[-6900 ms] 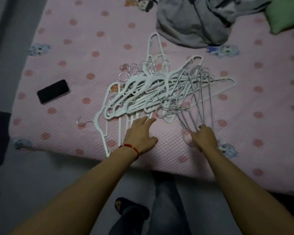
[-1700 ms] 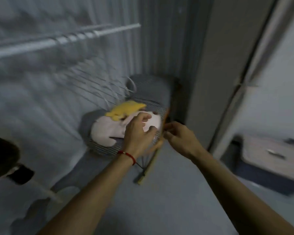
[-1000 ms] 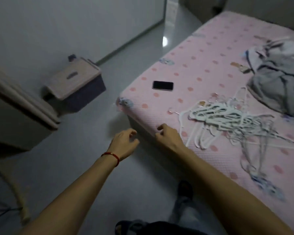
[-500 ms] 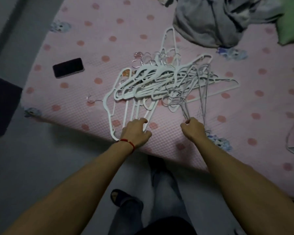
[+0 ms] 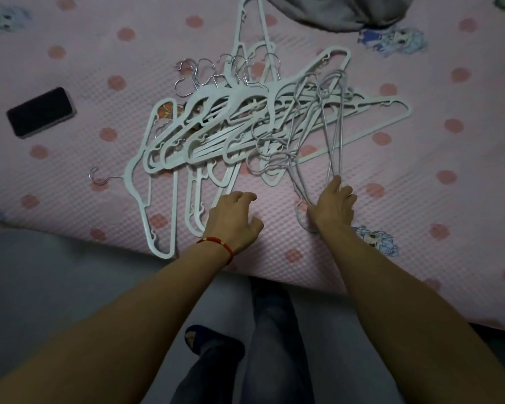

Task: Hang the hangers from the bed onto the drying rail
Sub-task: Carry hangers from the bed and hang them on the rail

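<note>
Pink dotted bed (image 5: 70, 199) with cartoon figures and no readable writing carries a tangled pile of white hangers (image 5: 245, 123), a dark phone (image 5: 41, 112) at left, while the left hand (image 5: 234, 220) hovers loosely spread beside them and the right hand (image 5: 333, 205) grips thin wire hangers (image 5: 331, 135).

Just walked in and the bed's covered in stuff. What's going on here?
A person is leaning over the pink bed gathering hangers. The right hand is on the ends of a few thin wire hangers; the left hand hovers beside the heap of white plastic hangers. A phone and grey clothing also lie on the bed.
</note>
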### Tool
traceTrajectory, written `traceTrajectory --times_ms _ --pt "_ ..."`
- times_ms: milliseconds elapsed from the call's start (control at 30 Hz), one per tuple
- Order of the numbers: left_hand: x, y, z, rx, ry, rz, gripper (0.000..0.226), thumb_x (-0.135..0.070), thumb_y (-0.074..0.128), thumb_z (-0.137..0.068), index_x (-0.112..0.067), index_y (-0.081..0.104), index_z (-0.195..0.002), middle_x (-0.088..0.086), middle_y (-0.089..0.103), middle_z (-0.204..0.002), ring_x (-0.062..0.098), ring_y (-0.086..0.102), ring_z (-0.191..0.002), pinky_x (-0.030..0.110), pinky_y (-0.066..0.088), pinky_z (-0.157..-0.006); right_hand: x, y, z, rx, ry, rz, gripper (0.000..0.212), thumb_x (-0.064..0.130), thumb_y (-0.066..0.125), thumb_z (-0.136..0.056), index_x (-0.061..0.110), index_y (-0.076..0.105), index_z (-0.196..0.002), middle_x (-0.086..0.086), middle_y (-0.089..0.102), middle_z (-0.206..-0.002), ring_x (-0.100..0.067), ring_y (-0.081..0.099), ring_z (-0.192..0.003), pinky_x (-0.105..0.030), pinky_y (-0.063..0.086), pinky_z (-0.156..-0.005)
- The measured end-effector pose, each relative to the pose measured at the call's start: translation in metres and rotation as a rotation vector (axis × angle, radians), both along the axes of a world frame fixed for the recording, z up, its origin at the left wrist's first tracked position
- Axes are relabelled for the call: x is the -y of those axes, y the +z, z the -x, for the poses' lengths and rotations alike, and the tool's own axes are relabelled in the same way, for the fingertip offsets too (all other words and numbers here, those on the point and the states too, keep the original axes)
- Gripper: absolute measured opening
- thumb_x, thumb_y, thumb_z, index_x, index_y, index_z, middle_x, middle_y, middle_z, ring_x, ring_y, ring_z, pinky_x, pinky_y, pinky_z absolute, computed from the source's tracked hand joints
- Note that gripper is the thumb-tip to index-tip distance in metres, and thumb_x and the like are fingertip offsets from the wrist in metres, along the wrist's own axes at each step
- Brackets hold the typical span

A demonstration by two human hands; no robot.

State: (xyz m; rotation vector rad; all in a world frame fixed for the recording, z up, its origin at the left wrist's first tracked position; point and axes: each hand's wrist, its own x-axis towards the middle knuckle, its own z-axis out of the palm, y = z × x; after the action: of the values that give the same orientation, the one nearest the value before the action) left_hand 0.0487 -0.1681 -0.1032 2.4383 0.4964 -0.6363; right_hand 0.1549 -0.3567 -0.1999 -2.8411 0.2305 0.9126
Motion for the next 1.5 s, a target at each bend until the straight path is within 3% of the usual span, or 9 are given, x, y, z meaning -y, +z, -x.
traceTrajectory --times_ms 233,433,667,767,933,1067,1167,1333,1500 --pt "0.004 0.011 0.002 0.014 0.133 0.076 0.051 -0.026 0.058 -0.086 -0.018 0.050 -0.136 0.005 0.048 -0.139 0.025 0.040 -0.128 0.042 0.039 -0.105 0.011 0.016 0.012 0.106 0.017 -0.054 0.091 0.035 0.066 -0.083 0.006 0.014 -0.151 -0.029 0.037 -0.133 -0.045 0.045 -0.114 -0.051 0.048 -0.091" --pt "0.000 0.046 0.005 0.096 0.326 0.224 0.046 -0.025 0.062 -0.086 -0.021 0.054 -0.131 0.000 0.052 -0.132 0.017 0.046 -0.124 0.031 0.038 -0.103 0.003 0.068 0.036 0.289 0.062 -0.261 0.072 0.020 0.052 -0.091 -0.001 0.019 -0.151 -0.033 0.034 -0.142 -0.047 0.039 -0.121 -0.055 0.035 -0.104" --pt "-0.029 0.105 0.028 -0.046 1.138 1.043 0.092 -0.055 0.084 -0.063 -0.020 0.048 -0.139 0.002 0.056 -0.135 0.019 0.056 -0.119 0.040 0.054 -0.087 -0.096 0.187 0.070 0.026 0.256 -0.865 0.049 0.030 0.051 -0.095 0.029 0.034 -0.142 0.001 0.054 -0.136 -0.016 0.060 -0.109 -0.042 0.052 -0.094" --pt "-0.061 0.132 0.071 0.192 1.216 1.198 0.063 -0.044 0.077 -0.077 -0.012 0.057 -0.127 0.004 0.068 -0.122 0.020 0.064 -0.111 0.042 0.052 -0.088 -0.153 0.229 0.096 -0.186 0.384 -0.987 0.039 0.034 0.046 -0.096 0.038 0.039 -0.134 0.004 0.063 -0.119 -0.009 0.065 -0.098 -0.042 0.058 -0.085" --pt "-0.118 0.188 0.174 0.637 1.342 1.160 0.046 -0.029 0.078 -0.077 -0.010 0.062 -0.115 0.013 0.065 -0.101 0.021 0.064 -0.090 0.031 0.052 -0.069 -0.234 0.286 0.167 -0.290 0.869 -1.042 0.028 0.043 0.043 -0.096 0.040 0.042 -0.124 0.006 0.071 -0.098 -0.010 0.069 -0.084 -0.041 0.058 -0.079" --pt "-0.139 0.221 0.268 0.872 1.513 1.154 0.053 -0.023 0.079 -0.064 -0.008 0.058 -0.111 0.014 0.058 -0.093 0.020 0.059 -0.080 0.028 0.051 -0.066 -0.288 0.331 0.246 -0.311 1.349 -1.034 0.039 0.046 0.035 -0.091 0.023 0.054 -0.116 0.002 0.068 -0.104 -0.019 0.064 -0.093 -0.036 0.050 -0.083" --pt "-0.141 0.240 0.346 1.031 1.677 1.104 0.038 -0.016 0.073 -0.067 -0.008 0.061 -0.103 0.013 0.065 -0.090 0.022 0.065 -0.081 0.034 0.055 -0.068 -0.317 0.358 0.310 -0.332 1.607 -0.910 0.047 0.060 0.031 -0.087 0.032 0.051 -0.118 0.005 0.070 -0.108 -0.019 0.065 -0.098 -0.034 0.049 -0.083" --pt "-0.128 0.260 0.498 1.194 1.941 0.965 0.022 -0.009 0.071 -0.078 -0.006 0.060 -0.097 0.019 0.066 -0.111 0.033 0.062 -0.107 0.063 0.049 -0.092 -0.352 0.387 0.426 -0.423 1.778 -0.882 0.052 0.065 0.027 -0.087 0.035 0.057 -0.118 0.010 0.069 -0.112 -0.007 0.065 -0.098 -0.037 0.052 -0.089" --pt "-0.105 0.269 0.638 1.209 2.178 0.679 0.016 -0.016 0.075 -0.077 -0.012 0.063 -0.087 0.011 0.063 -0.097 0.025 0.062 -0.091 0.050 0.052 -0.091 -0.372 0.399 0.554 -0.632 1.829 -0.846 0.029 0.048 0.039 -0.098 0.036 0.059 -0.114 0.014 0.065 -0.107 -0.005 0.066 -0.090 -0.038 0.057 -0.084"
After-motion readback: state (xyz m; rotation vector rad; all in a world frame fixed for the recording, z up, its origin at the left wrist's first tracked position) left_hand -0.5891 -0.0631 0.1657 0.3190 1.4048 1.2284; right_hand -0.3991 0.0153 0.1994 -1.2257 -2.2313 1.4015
